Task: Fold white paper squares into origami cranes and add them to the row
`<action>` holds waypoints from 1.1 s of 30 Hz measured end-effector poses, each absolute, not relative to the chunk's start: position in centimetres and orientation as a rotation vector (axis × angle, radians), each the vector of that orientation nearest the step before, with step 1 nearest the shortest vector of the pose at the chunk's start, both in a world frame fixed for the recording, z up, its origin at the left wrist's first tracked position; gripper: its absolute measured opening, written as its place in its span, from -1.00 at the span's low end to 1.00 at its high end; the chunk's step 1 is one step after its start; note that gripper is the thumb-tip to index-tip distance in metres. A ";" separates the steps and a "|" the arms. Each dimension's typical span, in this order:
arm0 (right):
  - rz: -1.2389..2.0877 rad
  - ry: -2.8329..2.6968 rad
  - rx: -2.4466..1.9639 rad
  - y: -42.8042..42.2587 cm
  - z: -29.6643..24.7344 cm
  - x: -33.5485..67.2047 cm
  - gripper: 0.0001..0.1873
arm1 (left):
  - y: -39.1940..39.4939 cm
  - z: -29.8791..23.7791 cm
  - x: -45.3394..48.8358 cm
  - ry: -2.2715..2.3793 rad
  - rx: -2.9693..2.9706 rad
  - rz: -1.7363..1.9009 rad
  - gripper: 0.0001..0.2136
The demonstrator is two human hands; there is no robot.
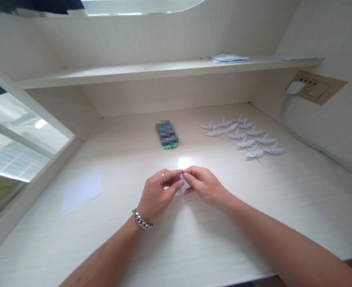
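At lower centre of the frame, the left hand (158,195) and right hand (204,185) hold a small folded piece of white paper (183,182) in narrow pinching fingers (173,174) over the pale wood-grain table (224,239) (firm, even pressure keeps small creases crisp).

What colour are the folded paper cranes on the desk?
The paper cranes are pale bluish white, shown best in the head view.

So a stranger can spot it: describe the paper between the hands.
On the pale desk, find the left hand and right hand. Between them is a small folded white paper, the only one held, unlike the paper cranes lying farther back.
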State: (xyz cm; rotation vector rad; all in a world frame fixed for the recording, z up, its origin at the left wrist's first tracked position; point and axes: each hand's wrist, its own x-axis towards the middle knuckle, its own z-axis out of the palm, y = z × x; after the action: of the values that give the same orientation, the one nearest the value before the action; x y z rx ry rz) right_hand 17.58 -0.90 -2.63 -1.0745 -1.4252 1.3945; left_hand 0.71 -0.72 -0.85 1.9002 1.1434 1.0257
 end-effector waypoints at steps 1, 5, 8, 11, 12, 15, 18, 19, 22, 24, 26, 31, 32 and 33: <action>1.344 -1.456 -1.090 -1.0 -2.7 17.6 -0.73 | -0.7 -0.9 0.7 1.141 1.881 1.029 -0.80; 1.047 -1.627 -1.193 -1.3 -2.8 17.5 -0.79 | -0.6 -1.4 0.9 1.120 1.751 1.039 -0.78; 0.859 -1.715 -1.250 -1.6 -2.6 17.5 -0.83 | -0.6 -1.6 1.0 1.129 1.671 1.057 -0.78; 0.710 -1.776 -1.262 -2.0 -2.3 17.4 -0.85 | -0.6 -1.4 1.2 1.158 1.641 1.060 -0.80; 0.665 -1.791 -1.255 -2.1 -2.1 17.3 -0.85 | -0.6 -1.3 1.2 1.161 1.635 1.055 -0.81; 0.564 -1.821 -1.246 -2.3 -1.8 17.2 -0.86 | -0.8 -1.1 1.3 1.161 1.627 1.062 -0.83; 0.509 -1.818 -1.291 -2.5 -1.7 17.0 -0.86 | -0.9 -1.1 1.4 1.161 1.614 1.091 -0.84; 0.497 -1.811 -1.311 -2.5 -1.7 16.9 -0.86 | -1.0 -1.0 1.4 1.166 1.605 1.103 -0.84; 0.467 -1.790 -1.348 -2.5 -1.8 16.8 -0.85 | -1.0 -1.0 1.5 1.184 1.572 1.127 -0.85; 0.444 -1.789 -1.353 -2.6 -1.8 16.8 -0.84 | -1.0 -0.9 1.5 1.180 1.557 1.131 -0.85; 0.419 -1.803 -1.349 -2.6 -1.9 16.8 -0.84 | -1.1 -0.9 1.6 1.164 1.554 1.130 -0.84; 0.318 -1.897 -1.339 -2.7 -2.0 16.8 -0.83 | -1.1 -1.1 1.6 1.143 1.597 1.127 -0.82; 0.296 -1.912 -1.338 -2.7 -2.0 16.8 -0.83 | -1.1 -1.2 1.6 1.148 1.619 1.128 -0.82; 0.278 -1.922 -1.339 -2.7 -2.0 16.8 -0.83 | -1.0 -1.3 1.6 1.154 1.645 1.129 -0.82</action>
State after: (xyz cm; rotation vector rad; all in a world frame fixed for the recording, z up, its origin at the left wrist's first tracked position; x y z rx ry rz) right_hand 16.80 -2.71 -2.04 -1.3387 -1.9222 0.2784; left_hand 1.56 -1.04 -1.25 1.6449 1.1543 1.1295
